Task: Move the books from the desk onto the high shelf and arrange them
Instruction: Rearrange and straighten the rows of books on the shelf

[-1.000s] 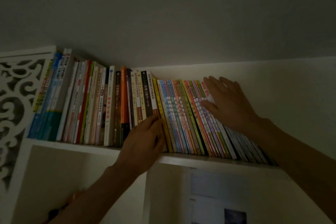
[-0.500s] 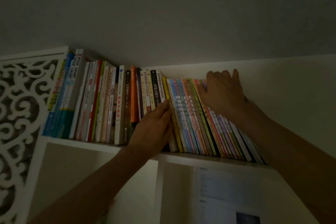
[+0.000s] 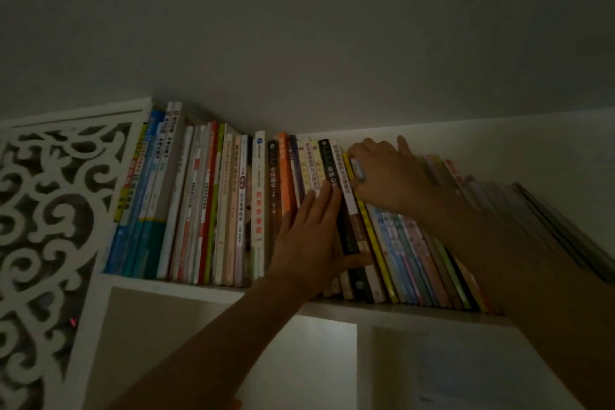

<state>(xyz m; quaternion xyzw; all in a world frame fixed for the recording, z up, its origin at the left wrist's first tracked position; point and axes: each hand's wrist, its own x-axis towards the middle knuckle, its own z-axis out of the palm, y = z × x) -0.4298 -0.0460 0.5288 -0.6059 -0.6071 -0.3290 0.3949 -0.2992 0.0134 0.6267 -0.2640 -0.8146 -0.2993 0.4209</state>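
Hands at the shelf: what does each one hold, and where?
The right hand grips the leaning books' top edges; the left hand lies flat against upright spines, holding nothing.

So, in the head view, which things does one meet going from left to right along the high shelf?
White carved panel → blue books → red-spined book → white book → orange book → left hand → black book → right hand → leaning thin books.
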